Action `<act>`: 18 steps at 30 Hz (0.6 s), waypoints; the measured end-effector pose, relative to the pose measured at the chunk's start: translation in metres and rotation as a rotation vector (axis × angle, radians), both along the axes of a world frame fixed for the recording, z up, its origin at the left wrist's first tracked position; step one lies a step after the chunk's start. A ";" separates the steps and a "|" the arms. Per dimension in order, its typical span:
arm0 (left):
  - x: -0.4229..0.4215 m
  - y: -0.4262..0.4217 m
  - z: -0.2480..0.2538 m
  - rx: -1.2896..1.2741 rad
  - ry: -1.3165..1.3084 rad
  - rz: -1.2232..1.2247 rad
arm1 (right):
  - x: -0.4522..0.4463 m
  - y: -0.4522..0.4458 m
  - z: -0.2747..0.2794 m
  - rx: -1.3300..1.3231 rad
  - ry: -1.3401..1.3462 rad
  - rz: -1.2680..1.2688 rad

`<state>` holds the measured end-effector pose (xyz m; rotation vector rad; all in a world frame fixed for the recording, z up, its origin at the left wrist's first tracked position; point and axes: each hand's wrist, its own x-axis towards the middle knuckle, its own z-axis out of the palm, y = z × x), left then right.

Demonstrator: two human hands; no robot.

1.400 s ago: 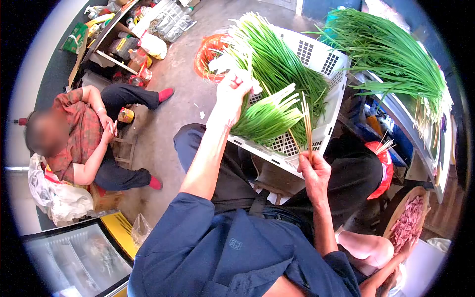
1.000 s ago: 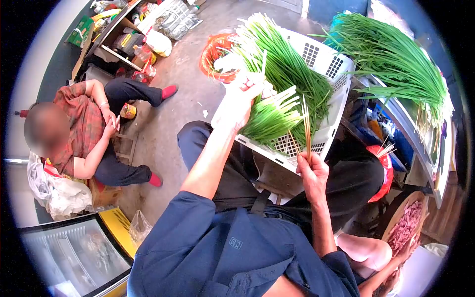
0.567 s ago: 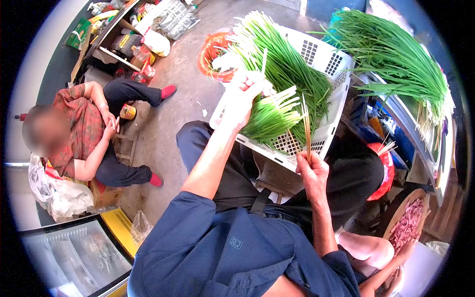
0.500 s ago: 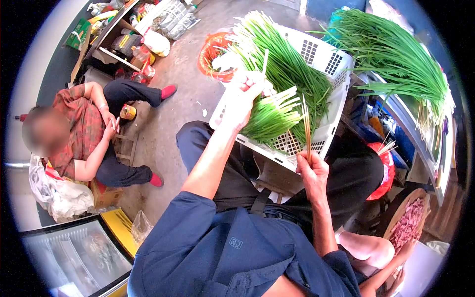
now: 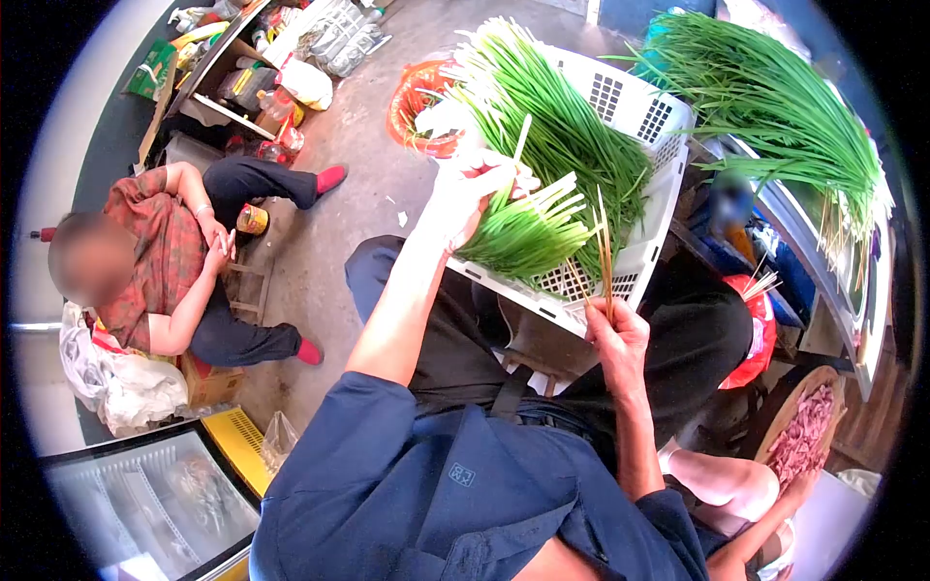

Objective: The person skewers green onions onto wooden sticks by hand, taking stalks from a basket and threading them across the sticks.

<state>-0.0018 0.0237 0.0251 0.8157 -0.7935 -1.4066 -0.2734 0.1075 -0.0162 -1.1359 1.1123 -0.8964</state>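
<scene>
Greens (image 5: 572,116) — in white crate (image 5: 630,105) | left hand (image 5: 470,198): grip closed on stalk (image 5: 523,138) | right hand (image 5: 618,339): grip pinched on sticks (image 5: 606,261)

A gap crosses the near rim of the white perforated plastic basket (image 5: 513,293) between the left hand (image 5: 477,194) and right hand (image 5: 618,337); thin brown sticks (image 5: 606,266), a short green-stalk bundle (image 5: 528,237) and a slim pale stalk (image 5: 523,138) obstruct beyond.

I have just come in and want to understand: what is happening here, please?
The person wearing the camera is sitting and handling long green stalks over a white crate. The left hand holds a few stalks by their pale ends. The right hand holds thin sticks upright at the crate's near edge. More green stalks lie to the right. A seated person in a checked shirt has their hands together.
</scene>
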 end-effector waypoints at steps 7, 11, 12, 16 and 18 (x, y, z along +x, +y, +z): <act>-0.007 -0.001 -0.012 -0.009 -0.124 -0.039 | -0.003 0.000 0.006 0.045 -0.030 0.015; -0.005 -0.003 -0.010 0.031 -0.187 -0.085 | -0.003 0.001 0.003 0.025 -0.055 0.014; -0.006 -0.005 -0.010 0.011 -0.149 -0.077 | -0.001 0.001 0.002 -0.006 -0.059 -0.002; -0.009 0.000 -0.010 0.059 -0.256 -0.100 | -0.005 -0.003 0.012 0.013 -0.034 0.006; -0.016 0.005 -0.012 0.103 -0.255 -0.071 | 0.000 -0.004 0.011 -0.005 -0.017 -0.006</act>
